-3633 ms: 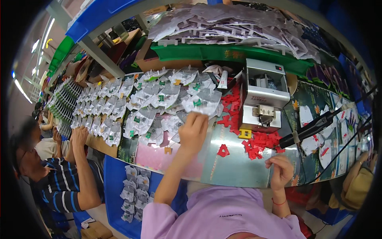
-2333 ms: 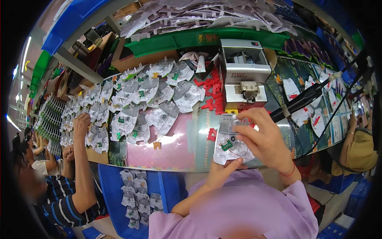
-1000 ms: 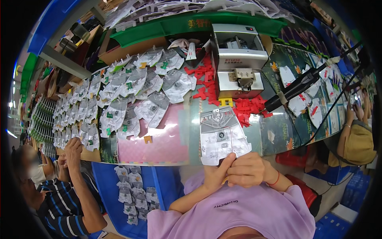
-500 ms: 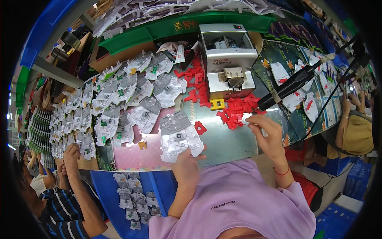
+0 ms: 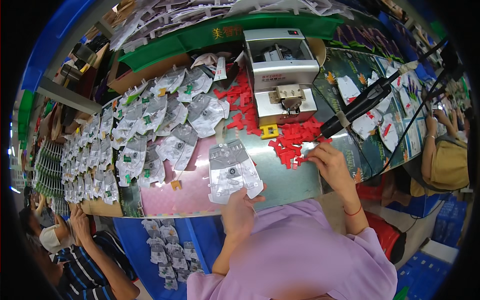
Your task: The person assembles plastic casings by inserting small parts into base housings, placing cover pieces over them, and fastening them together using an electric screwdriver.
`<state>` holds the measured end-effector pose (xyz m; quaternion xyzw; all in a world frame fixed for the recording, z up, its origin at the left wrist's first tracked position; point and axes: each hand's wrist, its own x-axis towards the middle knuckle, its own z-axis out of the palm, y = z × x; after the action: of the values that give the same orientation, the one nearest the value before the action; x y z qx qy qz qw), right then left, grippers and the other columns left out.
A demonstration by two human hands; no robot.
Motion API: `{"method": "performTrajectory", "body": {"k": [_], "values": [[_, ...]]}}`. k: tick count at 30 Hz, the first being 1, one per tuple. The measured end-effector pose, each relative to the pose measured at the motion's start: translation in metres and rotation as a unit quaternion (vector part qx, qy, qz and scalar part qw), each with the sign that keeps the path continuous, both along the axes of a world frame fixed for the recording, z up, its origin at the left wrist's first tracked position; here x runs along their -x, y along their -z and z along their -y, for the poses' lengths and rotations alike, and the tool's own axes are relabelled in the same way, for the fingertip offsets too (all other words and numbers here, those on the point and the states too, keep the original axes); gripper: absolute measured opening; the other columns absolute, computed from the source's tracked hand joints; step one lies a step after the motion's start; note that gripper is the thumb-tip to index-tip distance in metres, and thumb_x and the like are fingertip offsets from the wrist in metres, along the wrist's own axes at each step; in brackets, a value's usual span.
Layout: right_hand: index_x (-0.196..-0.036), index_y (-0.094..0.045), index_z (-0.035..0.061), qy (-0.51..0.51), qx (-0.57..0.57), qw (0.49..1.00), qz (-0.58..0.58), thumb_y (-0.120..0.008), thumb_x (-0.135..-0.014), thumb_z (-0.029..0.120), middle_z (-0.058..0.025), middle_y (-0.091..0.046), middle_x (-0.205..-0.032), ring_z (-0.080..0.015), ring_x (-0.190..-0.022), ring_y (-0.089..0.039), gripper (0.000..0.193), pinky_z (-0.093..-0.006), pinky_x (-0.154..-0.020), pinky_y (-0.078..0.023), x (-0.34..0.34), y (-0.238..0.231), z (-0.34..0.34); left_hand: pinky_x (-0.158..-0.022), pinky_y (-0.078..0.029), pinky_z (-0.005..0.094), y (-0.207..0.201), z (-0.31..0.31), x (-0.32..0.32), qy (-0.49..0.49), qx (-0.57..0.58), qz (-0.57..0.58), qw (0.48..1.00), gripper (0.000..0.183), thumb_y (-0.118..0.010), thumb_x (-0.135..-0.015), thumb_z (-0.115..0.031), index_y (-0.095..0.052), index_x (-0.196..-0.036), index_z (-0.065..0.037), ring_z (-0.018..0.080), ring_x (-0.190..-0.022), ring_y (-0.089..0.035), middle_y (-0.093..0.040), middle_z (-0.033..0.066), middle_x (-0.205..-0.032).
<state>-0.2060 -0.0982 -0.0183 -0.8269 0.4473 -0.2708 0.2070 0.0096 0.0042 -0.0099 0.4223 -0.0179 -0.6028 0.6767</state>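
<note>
My left hand (image 5: pixel 238 212) grips the lower edge of a clear and grey plastic panel (image 5: pixel 231 167), tilted up off the table's front part. The panel has a dark round spot in its middle. At the near right edge of a pile of small red plastic pieces (image 5: pixel 289 142), my right hand (image 5: pixel 329 162) is closed, thumb and fingertips pinched on a red piece (image 5: pixel 302 159). A sliver of another red piece shows behind the panel's right edge.
A silver screw feeder (image 5: pixel 285 75) stands behind the pile, a yellow clip (image 5: pixel 269 131) before it. A black electric screwdriver (image 5: pixel 357 111) hangs slantwise at right. Many similar panels (image 5: pixel 177 145) cover the left; a blue bin (image 5: pixel 200 235) sits below. A co-worker's arm (image 5: pixel 95 250) is at lower left.
My left hand and the panel have shifted slightly right, now mostly covering a loose red piece. My right hand has come down and left to the pile's edge, its fingertips closing together.
</note>
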Motion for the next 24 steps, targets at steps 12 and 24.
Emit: {"method": "performTrajectory", "body": {"k": [12,24], "values": [[-0.08,-0.06,0.0048,0.017,0.07,0.997,0.0,-0.068,-0.066,0.008,-0.0069,-0.052,-0.075,-0.0227,-0.066,-0.054,0.017,-0.0323,-0.055,-0.043,-0.008,0.001,-0.022,-0.072,-0.054,0.0402,0.0,0.004,0.012,0.019,-0.006,0.023,1.0,0.047,-0.047,-0.077,-0.003,-0.036,-0.123,0.0,0.0325,-0.098,-0.056,-0.053,0.0165,-0.111],[-0.08,-0.059,-0.0009,-0.005,0.121,0.989,0.088,-0.065,-0.063,-0.004,-0.009,-0.055,-0.076,-0.0234,-0.062,-0.053,0.019,-0.0302,-0.053,-0.043,-0.025,-0.025,-0.027,-0.077,-0.051,0.0435,0.016,-0.006,0.024,0.063,-0.08,0.189,0.977,0.046,-0.047,-0.076,0.002,-0.036,-0.121,0.001,0.0338,-0.098,-0.055,-0.052,0.0155,-0.11]]}}
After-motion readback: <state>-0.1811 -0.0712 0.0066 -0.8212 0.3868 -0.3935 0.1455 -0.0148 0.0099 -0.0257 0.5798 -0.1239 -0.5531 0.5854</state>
